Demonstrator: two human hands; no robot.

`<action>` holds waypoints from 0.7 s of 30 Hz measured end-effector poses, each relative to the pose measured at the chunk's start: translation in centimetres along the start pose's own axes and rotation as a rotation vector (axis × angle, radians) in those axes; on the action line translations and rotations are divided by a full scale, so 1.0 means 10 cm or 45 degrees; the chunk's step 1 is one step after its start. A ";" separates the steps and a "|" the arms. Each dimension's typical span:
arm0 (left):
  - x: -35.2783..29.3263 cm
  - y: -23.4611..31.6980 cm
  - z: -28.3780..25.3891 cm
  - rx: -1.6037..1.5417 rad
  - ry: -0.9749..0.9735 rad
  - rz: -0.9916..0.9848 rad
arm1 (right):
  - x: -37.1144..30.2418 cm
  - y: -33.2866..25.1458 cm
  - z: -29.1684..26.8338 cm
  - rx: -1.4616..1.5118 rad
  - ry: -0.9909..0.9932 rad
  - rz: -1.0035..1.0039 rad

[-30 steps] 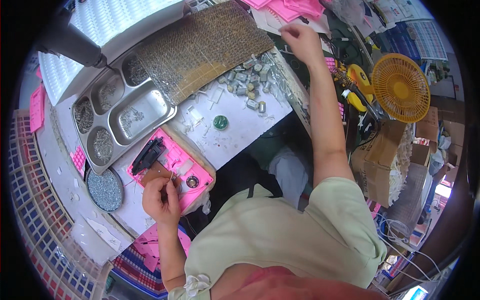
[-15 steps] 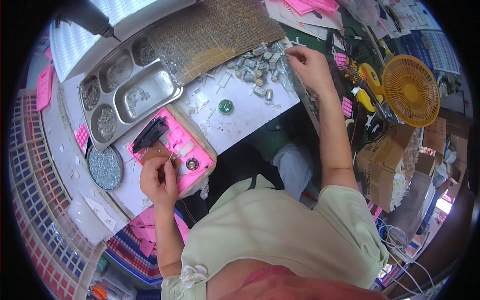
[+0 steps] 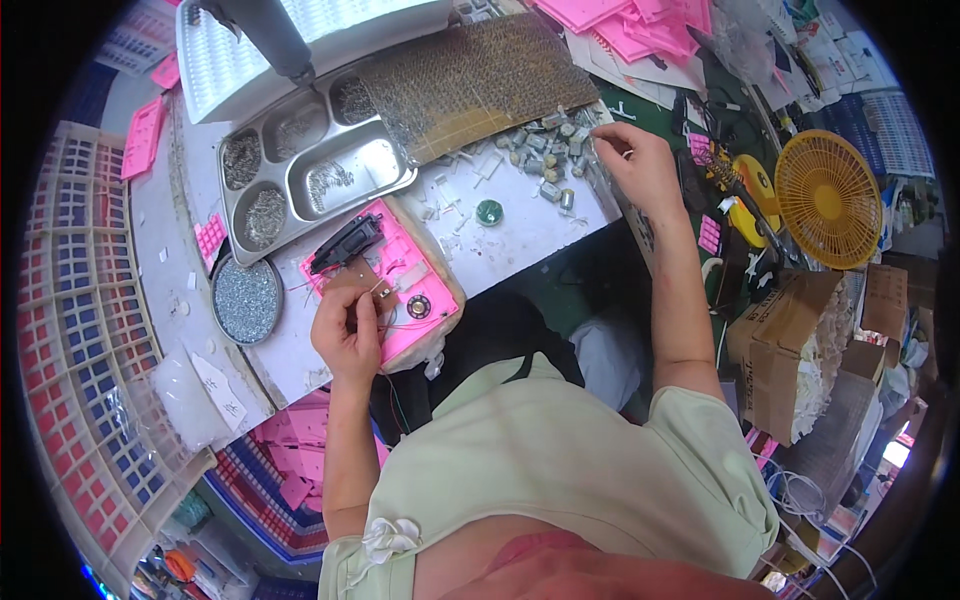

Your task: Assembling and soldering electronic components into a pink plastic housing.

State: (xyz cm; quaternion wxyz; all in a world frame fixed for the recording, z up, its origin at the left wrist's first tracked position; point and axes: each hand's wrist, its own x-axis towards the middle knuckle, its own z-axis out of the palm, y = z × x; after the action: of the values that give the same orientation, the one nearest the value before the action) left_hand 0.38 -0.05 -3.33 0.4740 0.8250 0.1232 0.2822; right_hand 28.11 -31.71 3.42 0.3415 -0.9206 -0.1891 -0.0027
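On the bench lies a pink plastic toy housing [image 3: 397, 240], with a long black part [image 3: 347, 243], a brown circuit board [image 3: 355, 275] and a round speaker [image 3: 419, 306] in it. My left hand [image 3: 348, 330] rests at its near left edge, fingertips pinched together beside thin wires; what they grip is too small to make out. Small silver motors [image 3: 550, 160] lie heaped at the right end of the bench. My right hand [image 3: 645, 172] is at the right side of this heap, by clear plastic film, with its fingers curled and their tips partly hidden.
A metal compartment tray [image 3: 290, 205] with small screws and a round dish of metal bits [image 3: 247, 300] stand left. An electric screwdriver [image 3: 275, 40] hangs above. Behind the motors lies a brown sheet [image 3: 470, 85]. A green round piece [image 3: 489, 212] and a yellow fan [image 3: 827, 200] are rightward.
The view has shifted, so the bench appears farther right and slightly lower. My left hand stays pinched at the pink housing. My right hand remains beside the motors, its fingers slightly more curled.
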 end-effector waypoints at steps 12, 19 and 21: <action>0.02 0.01 -0.03 0.075 0.019 0.064 | -0.05 0.13 0.05 0.025 -0.019 0.031; 0.03 0.02 -0.05 0.104 -0.016 0.027 | 0.01 -0.08 0.14 0.013 -0.096 0.051; 0.03 0.03 -0.05 0.112 -0.006 0.048 | -0.06 -0.21 0.23 0.099 -0.180 0.027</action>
State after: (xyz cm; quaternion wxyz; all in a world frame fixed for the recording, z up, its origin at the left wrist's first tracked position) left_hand 0.33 0.30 -2.76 0.4322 0.8478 0.1190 0.2835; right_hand 26.55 -28.97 2.91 0.3630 -0.9065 -0.2029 0.0733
